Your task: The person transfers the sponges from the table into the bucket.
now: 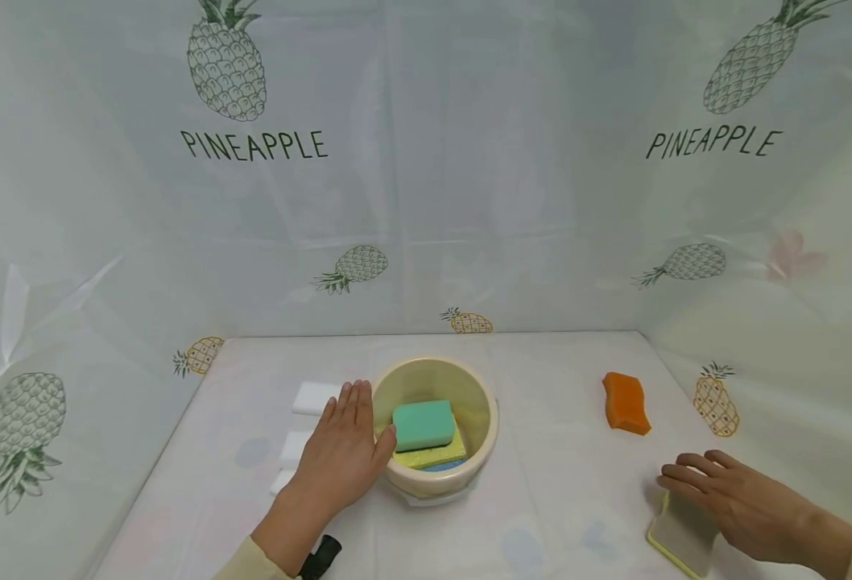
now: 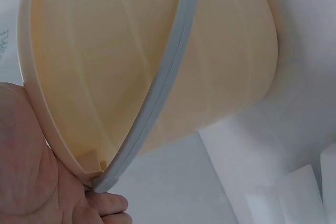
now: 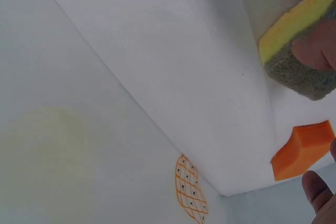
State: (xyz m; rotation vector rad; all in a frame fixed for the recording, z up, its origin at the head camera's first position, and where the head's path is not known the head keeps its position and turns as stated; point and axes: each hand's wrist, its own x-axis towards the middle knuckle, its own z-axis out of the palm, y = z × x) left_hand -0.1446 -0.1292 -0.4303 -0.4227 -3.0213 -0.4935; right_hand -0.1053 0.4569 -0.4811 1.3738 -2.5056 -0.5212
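Note:
A cream bucket (image 1: 489, 435) with a grey handle (image 2: 157, 87) stands near the middle of the table. Inside it lie a green sponge (image 1: 423, 425), a yellow sponge (image 1: 426, 457) under that, and a bit of something blue. My left hand (image 1: 346, 455) rests at the bucket's left rim with its fingers straight. On the right, my right hand (image 1: 741, 503) is over a yellow sponge with a grey scouring side (image 1: 687, 528). The thumb overlaps the grey side in the right wrist view, while the fingers reach past the sponge, loosely bent.
An orange wavy sponge (image 1: 625, 403) lies at the back right, beyond my right hand. White blocks (image 1: 315, 397) sit left of the bucket, partly behind my left hand. A pineapple-print sheet (image 1: 455, 201) rises around the table's back and sides.

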